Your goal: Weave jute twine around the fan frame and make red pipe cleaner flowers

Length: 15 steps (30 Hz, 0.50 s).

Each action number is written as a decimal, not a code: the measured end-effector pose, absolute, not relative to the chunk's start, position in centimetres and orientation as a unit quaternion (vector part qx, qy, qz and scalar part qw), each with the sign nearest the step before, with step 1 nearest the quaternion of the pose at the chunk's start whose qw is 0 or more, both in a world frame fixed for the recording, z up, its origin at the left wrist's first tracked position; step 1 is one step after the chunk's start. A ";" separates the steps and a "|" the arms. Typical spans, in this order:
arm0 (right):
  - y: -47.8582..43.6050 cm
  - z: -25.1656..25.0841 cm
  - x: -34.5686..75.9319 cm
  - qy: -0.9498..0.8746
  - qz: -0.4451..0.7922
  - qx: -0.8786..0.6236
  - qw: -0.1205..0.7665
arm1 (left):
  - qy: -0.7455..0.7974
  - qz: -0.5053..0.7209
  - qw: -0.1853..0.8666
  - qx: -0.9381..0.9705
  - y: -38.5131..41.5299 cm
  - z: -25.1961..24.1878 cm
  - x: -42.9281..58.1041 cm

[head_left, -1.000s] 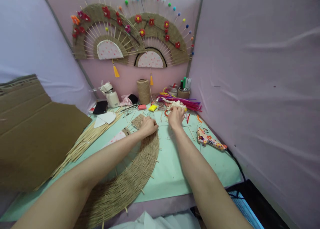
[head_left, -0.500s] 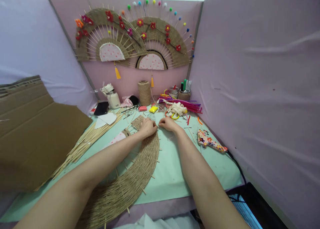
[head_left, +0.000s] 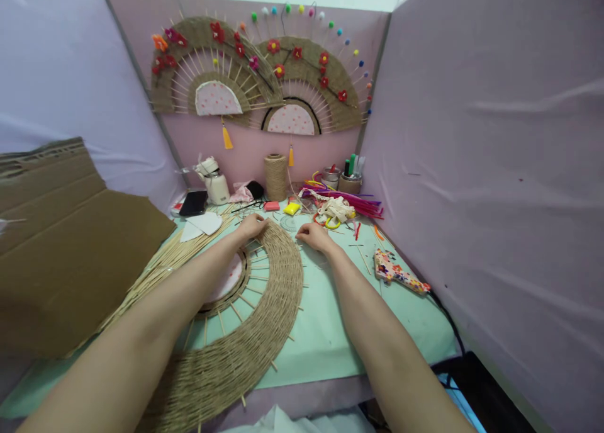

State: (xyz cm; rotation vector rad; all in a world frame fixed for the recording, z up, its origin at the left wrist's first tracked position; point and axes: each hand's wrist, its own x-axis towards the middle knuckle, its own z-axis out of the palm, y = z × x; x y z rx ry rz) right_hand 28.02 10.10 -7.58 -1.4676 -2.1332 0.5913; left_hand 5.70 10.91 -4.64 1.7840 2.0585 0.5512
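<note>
A woven twine fan (head_left: 278,294) with thin wooden sticks lies across the table and its near end reaches over the front edge. At its inner side is a pale, pink-spotted half-round centre (head_left: 229,281), partly hidden by my left forearm. My left hand (head_left: 252,226) grips the far end of the woven band, with fingers bent around its edge. Just right of the band's outer rim, my right hand (head_left: 313,235) is closed in a pinch. Whatever is between those fingertips is too small to make out.
A flower-patterned glue gun (head_left: 399,272) with a black cable lies at the right. Along the back stand a twine spool (head_left: 275,177), a white bottle (head_left: 217,186) and pipe cleaners (head_left: 361,203). Cardboard (head_left: 80,257) and a bundle of sticks (head_left: 155,266) occupy the left.
My left hand has moved left, from the band's outer edge to its far end, uncovering more of the fan. The right hand stays nearly in place, still pinched. The view has shifted slightly.
</note>
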 end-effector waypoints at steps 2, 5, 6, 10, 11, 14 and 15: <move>10.6 -7.6 27.9 -0.788 0.217 -0.535 0.216 | 0.722 0.222 0.188 0.628 10.9 -4.9 5.8; 11.7 -7.6 27.8 -0.804 0.221 -0.522 0.180 | 0.709 0.241 0.192 0.635 10.7 -5.0 5.8; 12.1 -7.5 27.7 -0.809 0.223 -0.516 0.172 | 0.705 0.245 0.193 0.637 10.6 -4.9 5.8; 13.6 -6.5 27.4 -0.833 0.228 -0.482 0.149 | 0.693 0.262 0.194 0.643 10.1 -4.7 5.8; 13.9 -6.1 27.4 -0.840 0.231 -0.470 0.143 | 0.694 0.264 0.195 0.641 9.9 -4.6 5.8; 14.8 -4.9 27.1 -0.858 0.248 -0.432 0.124 | 0.697 0.267 0.200 0.635 9.6 -4.6 5.9; 15.1 -4.5 27.1 -0.863 0.256 -0.421 0.115 | 0.695 0.268 0.201 0.636 9.6 -4.6 5.9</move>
